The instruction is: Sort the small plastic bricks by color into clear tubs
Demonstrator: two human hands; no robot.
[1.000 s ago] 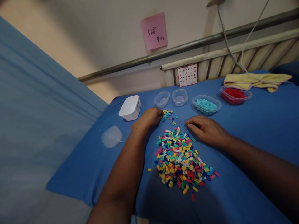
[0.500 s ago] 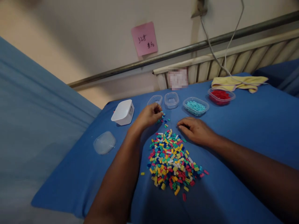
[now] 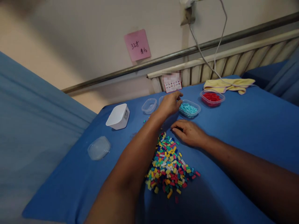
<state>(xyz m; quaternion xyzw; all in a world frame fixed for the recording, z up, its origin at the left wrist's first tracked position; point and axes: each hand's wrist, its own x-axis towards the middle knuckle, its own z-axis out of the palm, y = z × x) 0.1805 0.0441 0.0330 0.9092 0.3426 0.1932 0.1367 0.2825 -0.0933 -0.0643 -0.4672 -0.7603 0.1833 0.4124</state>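
A heap of small coloured bricks (image 3: 169, 165) lies on the blue cloth (image 3: 233, 130) in front of me. My left hand (image 3: 170, 102) reaches out over the left rim of a clear tub of light-blue bricks (image 3: 190, 109), its fingers curled together; what they hold is hidden. Resting flat on the cloth at the far edge of the heap is my right hand (image 3: 188, 133), fingers loosely bent, nothing seen in it. Beside my left hand stands an empty clear tub (image 3: 149, 105); another is mostly hidden behind the hand.
A clear tub of red bricks (image 3: 212, 97) stands at the back right, a yellow cloth (image 3: 227, 84) behind it. A white box (image 3: 118, 116) and a clear lid (image 3: 99, 147) lie on the left. A cable (image 3: 205, 59) hangs from the wall above a radiator.
My left hand has left the small cluster of bricks by the heap and moved forward and right to the tub of light-blue bricks. My right hand has stayed put.
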